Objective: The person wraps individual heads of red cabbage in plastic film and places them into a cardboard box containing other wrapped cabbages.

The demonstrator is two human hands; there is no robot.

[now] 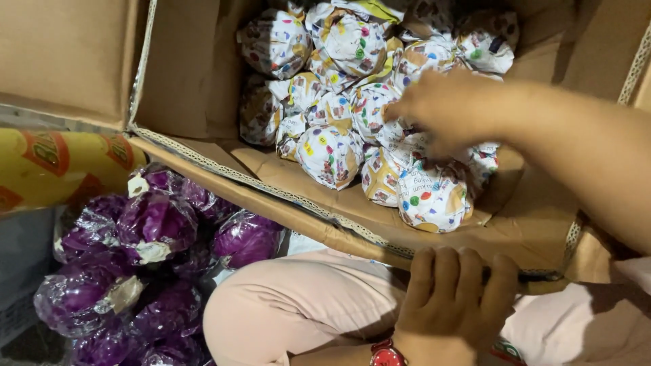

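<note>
An open cardboard box (203,74) holds several round heads wrapped in white paper with coloured print (332,156). My right hand (441,108) reaches in from the right, blurred. Its fingers close on the paper of one wrapped head (376,112) in the middle of the pile. My left hand (454,291), with a red watch (385,355) on the wrist, grips the near front edge of the box (366,237), fingers curled over the cardboard.
Several purple cabbages in clear film (156,220) lie heaped at the lower left, outside the box. A yellow and orange printed roll or bag (61,166) lies at the left. My knee in pale pink trousers (291,305) sits under the box edge.
</note>
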